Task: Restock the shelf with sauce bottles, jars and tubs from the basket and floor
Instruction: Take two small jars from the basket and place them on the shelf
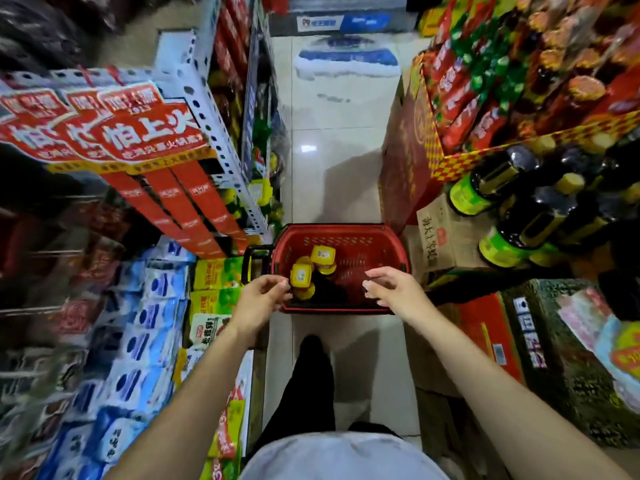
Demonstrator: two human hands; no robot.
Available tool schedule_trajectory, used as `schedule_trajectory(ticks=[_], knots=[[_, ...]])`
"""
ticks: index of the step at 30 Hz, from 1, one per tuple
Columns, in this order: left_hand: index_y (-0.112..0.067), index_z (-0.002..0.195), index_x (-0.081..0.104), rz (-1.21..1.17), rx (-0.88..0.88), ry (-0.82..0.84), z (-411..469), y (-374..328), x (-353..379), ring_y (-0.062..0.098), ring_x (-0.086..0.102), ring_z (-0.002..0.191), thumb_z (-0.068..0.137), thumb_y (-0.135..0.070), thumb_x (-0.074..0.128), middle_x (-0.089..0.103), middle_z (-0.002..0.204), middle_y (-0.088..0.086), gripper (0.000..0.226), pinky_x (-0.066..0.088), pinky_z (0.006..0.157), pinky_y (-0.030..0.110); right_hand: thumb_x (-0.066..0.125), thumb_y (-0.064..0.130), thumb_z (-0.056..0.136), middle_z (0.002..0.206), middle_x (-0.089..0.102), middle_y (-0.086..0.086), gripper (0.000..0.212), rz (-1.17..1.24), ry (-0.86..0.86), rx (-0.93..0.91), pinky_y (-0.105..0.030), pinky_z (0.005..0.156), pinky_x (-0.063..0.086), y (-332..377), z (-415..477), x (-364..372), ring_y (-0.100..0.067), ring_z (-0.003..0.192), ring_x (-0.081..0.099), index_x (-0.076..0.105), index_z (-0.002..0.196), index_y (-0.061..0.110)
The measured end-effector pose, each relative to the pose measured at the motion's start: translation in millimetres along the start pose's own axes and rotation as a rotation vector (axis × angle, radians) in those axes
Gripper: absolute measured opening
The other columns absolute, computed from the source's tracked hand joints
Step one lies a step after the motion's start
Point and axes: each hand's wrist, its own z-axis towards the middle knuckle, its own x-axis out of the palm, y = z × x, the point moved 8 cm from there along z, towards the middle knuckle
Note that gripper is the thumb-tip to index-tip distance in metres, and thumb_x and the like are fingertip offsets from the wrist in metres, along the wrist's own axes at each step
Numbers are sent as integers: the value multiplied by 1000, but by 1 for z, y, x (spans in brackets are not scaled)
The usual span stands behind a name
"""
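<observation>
Two bare hands hang over the red plastic basket [363, 233], and the step in hand looks to be lifting out a sauce bottle. To do it well, the left hand [261, 297] should take the nearer yellow-capped dark bottle [300, 276] below its lid, not by the lid alone, since a cap grip may slip or twist; the right hand [388, 289] would do best to drop onto the second yellow-capped bottle [323, 257] just behind it; both should come up upright and clear of the rim.

The left hand is palm down, with fingers loosely curled and tips at the near edge of that lid; whether they touch it cannot be told, and nothing is pinched. The right hand is palm down over the basket's right half, with fingers spread and slightly bent, holding nothing. Both bare forearms reach forward and down from the body.

The two bottles sit together in the basket's left half, seen from above. The basket stands on the pale tiled floor [332, 168] of the aisle, its black handle [247, 268] at its left side. A white perforated metal shelf [207, 109] rises on the left, beside red cartons [162, 133]; dark green-labelled bottles [502, 188] stand on the right above a brown cardboard box [440, 233].
</observation>
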Motion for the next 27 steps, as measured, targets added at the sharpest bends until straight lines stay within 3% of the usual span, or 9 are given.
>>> schedule_trajectory(ticks=[5,9,11,15,19,24,27], knots=[[-18,79,56,64,-63,44,77,-18,-4,-6,62,54,92,-8,51,61,79,0,18,40,58,18,64,20,85,93,66,-6,15,36,-37,108,-27,69,50,-6,63,3,-25,89,67,60,99,20],[-12,84,55,81,-129,78,125,-15,5,-7,60,49,93,-6,49,58,78,2,13,41,52,11,61,17,88,87,62,-3,20,103,-44,200,-25,67,47,-18,99,3,-21,83,65,57,107,12],[-10,87,55,81,-161,89,142,-7,12,-7,60,49,93,-7,48,58,77,2,9,39,48,7,61,18,88,85,62,0,15,124,-40,240,-27,70,48,-28,117,3,-16,80,64,57,102,16],[-14,81,55,82,-238,83,184,31,29,-5,62,52,92,-7,50,60,81,6,14,42,48,8,64,20,86,88,64,-3,12,152,-42,338,-35,73,48,-65,158,1,-20,81,65,56,91,28],[-21,83,55,102,-328,97,219,81,51,9,63,70,92,-11,54,61,89,7,13,46,58,18,63,17,86,88,64,-3,17,154,-32,432,-41,82,51,-110,187,7,-22,84,65,58,102,16],[-15,95,48,105,-399,98,286,158,95,20,60,81,93,-14,50,58,94,5,2,44,65,27,61,17,88,88,62,0,19,236,-50,552,-24,65,48,-199,245,23,-12,72,62,56,106,14],[-17,106,44,155,-419,84,330,211,118,21,60,84,93,-20,50,60,102,6,15,46,70,31,58,9,89,88,60,-1,17,299,-66,631,-24,62,42,-255,281,37,-9,62,59,52,103,15]])
